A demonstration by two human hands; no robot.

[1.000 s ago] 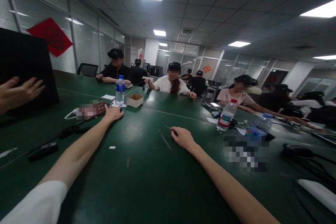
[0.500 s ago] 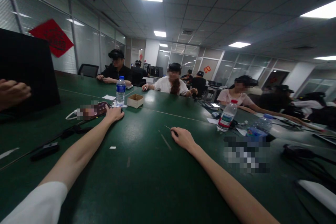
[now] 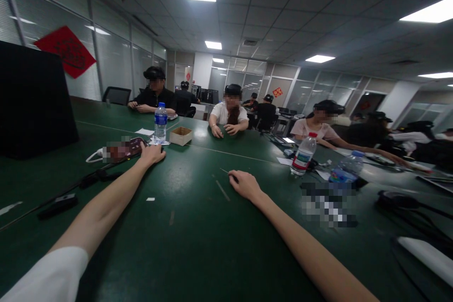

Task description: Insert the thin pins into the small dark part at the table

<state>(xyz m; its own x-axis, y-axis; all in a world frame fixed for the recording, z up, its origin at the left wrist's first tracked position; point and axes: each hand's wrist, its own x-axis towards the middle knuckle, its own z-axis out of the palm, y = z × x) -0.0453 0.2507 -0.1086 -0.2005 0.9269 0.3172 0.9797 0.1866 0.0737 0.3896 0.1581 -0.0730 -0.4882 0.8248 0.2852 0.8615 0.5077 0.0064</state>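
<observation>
A green table (image 3: 198, 236) is shown in a glass-walled office. The left hand (image 3: 153, 153) is laid open against a blurred phone (image 3: 122, 148). A thin stick (image 3: 224, 170), hardly made out, is pinched mid-table in the curled right hand (image 3: 246, 183).

1. The green counter (image 3: 198, 226) has a smooth, semi-gloss finish that mirrors the ceiling lights and is marked by pale scuffs.
2. The blue-capped bottle (image 3: 160, 122) and red-capped bottle (image 3: 302, 155) are clear, glossy plastic.
3. The box (image 3: 181, 136) is matt brown cardboard; the paper sheet (image 3: 144, 131) is matt white.
4. The phone (image 3: 136, 145) has a dark, glossy surface.
5. The sleeve (image 3: 46, 278) is soft white cloth.
6. The thin stick (image 3: 225, 171) looks dull; its material is unclear.
</observation>
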